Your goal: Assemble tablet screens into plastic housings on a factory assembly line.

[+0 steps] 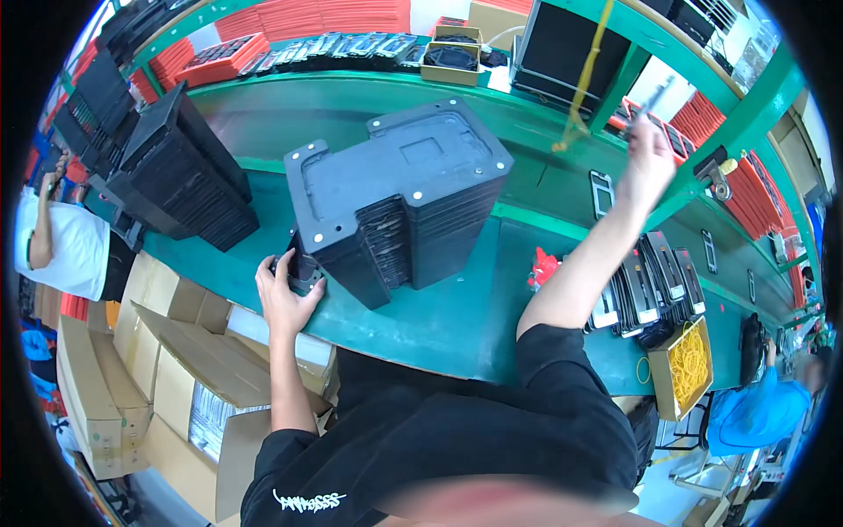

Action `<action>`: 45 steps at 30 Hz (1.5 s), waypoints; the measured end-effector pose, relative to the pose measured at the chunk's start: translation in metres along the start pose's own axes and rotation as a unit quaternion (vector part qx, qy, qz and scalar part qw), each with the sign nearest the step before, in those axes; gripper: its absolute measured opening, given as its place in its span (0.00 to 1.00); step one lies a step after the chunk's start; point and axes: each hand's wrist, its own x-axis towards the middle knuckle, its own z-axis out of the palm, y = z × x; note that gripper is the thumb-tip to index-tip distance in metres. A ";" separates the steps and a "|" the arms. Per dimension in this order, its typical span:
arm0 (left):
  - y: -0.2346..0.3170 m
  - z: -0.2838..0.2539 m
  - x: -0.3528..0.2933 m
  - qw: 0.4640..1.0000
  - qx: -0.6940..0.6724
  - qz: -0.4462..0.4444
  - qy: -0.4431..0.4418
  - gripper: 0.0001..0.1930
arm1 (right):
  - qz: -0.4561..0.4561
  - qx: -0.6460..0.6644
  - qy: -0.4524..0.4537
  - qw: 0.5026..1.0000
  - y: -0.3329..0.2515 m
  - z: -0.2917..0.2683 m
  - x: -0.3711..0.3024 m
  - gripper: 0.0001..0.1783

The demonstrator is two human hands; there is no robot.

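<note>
In the middle of the bench stands a tall stack of black molded trays [399, 189], with small pale dots on the top one. My left hand [285, 299] is closed around a small black part [305, 268] beside the stack's left side; the stack partly hides that part. My right hand [650, 167] is stretched out and raised over the far right, pinching a thin, flat grey piece [652, 104], blurred by motion. Below that hand, a phone-sized frame [601, 193] lies on the conveyor belt [536, 167].
More black trays [180, 171] are stacked at left. To the right are several upright dark panels [645, 285] and a box of yellow rubber bands [689, 364]. Open cardboard boxes [193, 351] stand lower left. A green post [755, 114] rises near my right hand. Co-workers [66, 241] are on both sides.
</note>
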 end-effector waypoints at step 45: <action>0.120 -0.019 -0.083 0.760 -0.587 0.030 -0.278 0.13 | -0.053 -0.639 -0.223 0.734 -0.047 -0.163 -0.202 0.16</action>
